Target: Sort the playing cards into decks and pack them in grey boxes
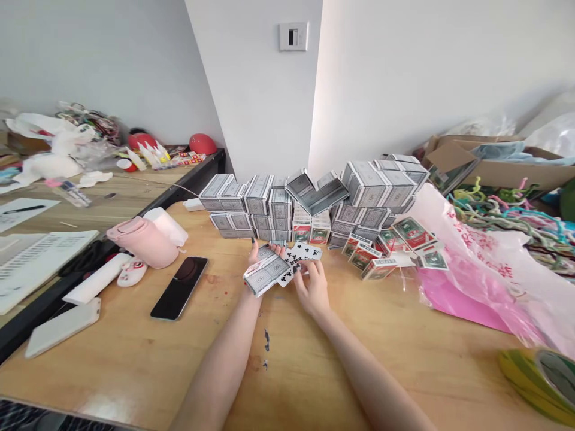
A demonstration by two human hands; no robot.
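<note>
My left hand (pixel 253 256) is wrapped around several grey-backed playing cards (pixel 268 274), which lie slanted across the palm. My right hand (pixel 313 291) pinches the edge of club-faced playing cards (pixel 309 250) just right of them; its fingertips partly cover the pips. Beyond both hands stands a stacked row of blocks (pixel 265 206) built from grey-backed cards. Tilted on top of it, an open, V-shaped folded card piece (pixel 315 196) shows its hollow side. Red card boxes (pixel 320 233) sit below that piece.
To the right, red and green card boxes (pixel 366 257) lie loosely beside crumpled pink-white plastic (pixel 467 251). Yellow tape (pixel 539 383) sits at the near right. On the left are a black phone (pixel 179 288), a pink cup (pixel 144 242) and a white slab-like object (pixel 63 328).
</note>
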